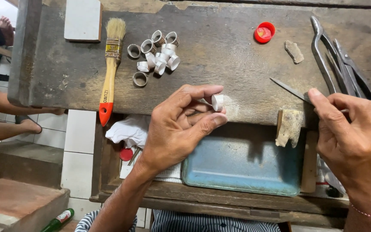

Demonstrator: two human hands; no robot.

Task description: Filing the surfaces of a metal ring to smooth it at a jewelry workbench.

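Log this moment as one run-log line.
left hand: pinches metal ring | right hand: holds file | bench: ring pile, brush

We note a paintbrush near the desk's left edge, loose metal rings just beside it, a red cap and pliers toward the far right corner, and a blue tray below the near edge.

Brush lies on worktop at left, w/ cluster of rings just right of it. Cap and stone chip sit further right; pliers at far right. Tray sits in drawer below worktop edge, cloth left of it.
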